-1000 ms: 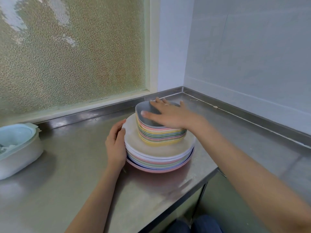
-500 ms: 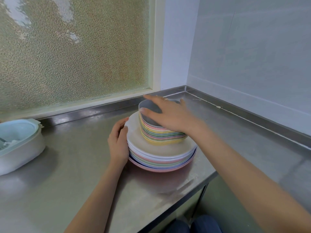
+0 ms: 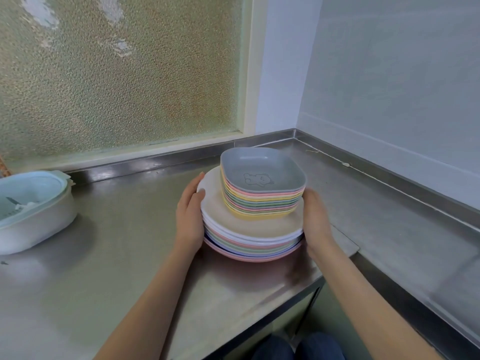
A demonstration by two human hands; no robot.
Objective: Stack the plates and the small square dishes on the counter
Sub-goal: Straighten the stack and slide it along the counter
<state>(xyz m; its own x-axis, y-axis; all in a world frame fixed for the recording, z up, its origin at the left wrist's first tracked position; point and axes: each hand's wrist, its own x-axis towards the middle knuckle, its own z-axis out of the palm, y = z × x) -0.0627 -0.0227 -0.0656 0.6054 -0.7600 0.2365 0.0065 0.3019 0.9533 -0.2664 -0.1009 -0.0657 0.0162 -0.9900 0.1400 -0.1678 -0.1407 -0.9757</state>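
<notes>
A stack of round pastel plates (image 3: 249, 239) stands on the steel counter (image 3: 117, 255), pink at the bottom and cream on top. On it sits a stack of small square dishes (image 3: 262, 201); the top one is grey with a bear drawing. My left hand (image 3: 189, 216) presses flat against the left side of the plate stack. My right hand (image 3: 315, 219) presses against its right side. Both hands hold the plates between them; the dishes above are untouched.
A white and pale blue container (image 3: 31, 209) sits at the counter's left. A frosted window (image 3: 117, 74) and a raised steel lip run behind. The counter's front edge (image 3: 259, 315) drops off just below the stack; a second counter (image 3: 402, 216) extends right.
My right hand left the top of the square dishes and came down to the right side of the plate stack. My left hand stayed on the left side.
</notes>
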